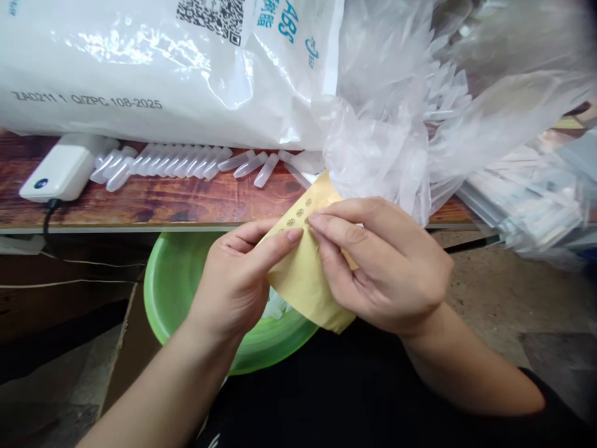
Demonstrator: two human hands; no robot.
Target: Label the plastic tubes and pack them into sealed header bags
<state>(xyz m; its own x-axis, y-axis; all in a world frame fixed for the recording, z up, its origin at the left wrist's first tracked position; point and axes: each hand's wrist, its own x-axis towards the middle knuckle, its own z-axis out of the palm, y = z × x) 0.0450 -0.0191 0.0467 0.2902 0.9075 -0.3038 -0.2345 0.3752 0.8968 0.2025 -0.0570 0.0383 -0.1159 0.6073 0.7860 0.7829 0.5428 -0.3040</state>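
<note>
A yellow sheet of small round stickers [303, 267] is held over the green basin, its printed dots in rows near the top edge. My left hand [237, 274] grips the sheet's left side, thumb flat on its face beside the dots. On the sheet, my right hand [382, 261] pinches thumb and forefinger together at one small round sticker; the fingertips cover most of it. Nail tips [180, 160], translucent and pale, lie in a row on the wooden table beyond my hands, with several loose ones to the right.
Below my hands is a green basin [161, 298] with pale pieces inside. A large white printed sack [140, 68] lies across the table [116, 211]. To its right are crumpled clear plastic bags [377, 143] and a stack of clear packets [532, 193]. A white corded device [63, 168] sits left.
</note>
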